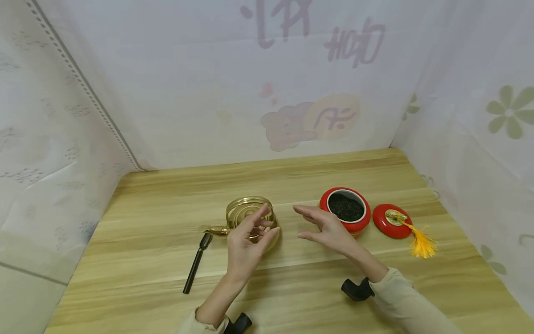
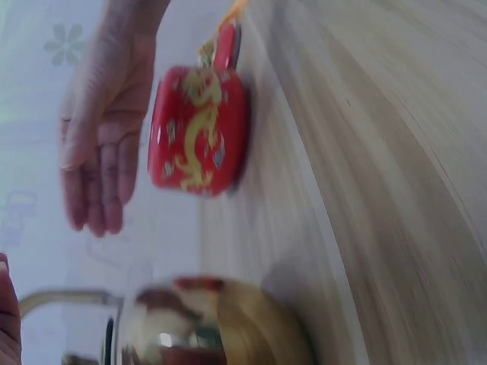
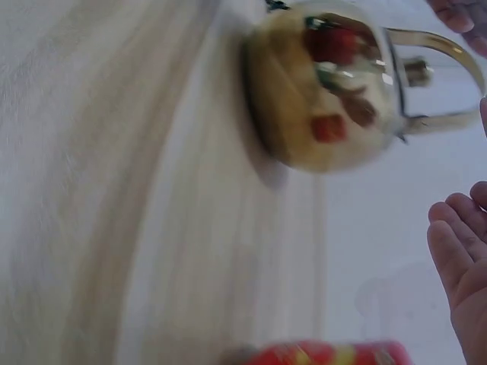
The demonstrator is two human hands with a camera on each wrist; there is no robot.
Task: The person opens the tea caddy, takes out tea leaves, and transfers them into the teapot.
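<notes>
A shiny gold kettle (image 1: pixel 242 214) with an arched handle stands left of centre in the head view, spout to the left. My left hand (image 1: pixel 243 250) hovers in front of it and partly hides it, fingers extended and holding nothing. To the right, my right hand (image 1: pixel 327 230) is raised with loosely straight fingers and an empty palm. Just beyond it sits a red jar (image 1: pixel 362 225), lidless, with dark loose tea leaves (image 1: pixel 345 207) inside. Its side bears a gold dragon in the left wrist view. Both hands are apart from each other.
Right of the jar lies its red lid (image 1: pixel 385 224) with a yellow tassel (image 1: pixel 423 244). A slim black scoop (image 1: pixel 195 266) lies below the kettle's spout. The wooden table (image 1: pixel 167 195) is bordered by printed cloth walls (image 1: pixel 187 93). Black devices are strapped at both wrists.
</notes>
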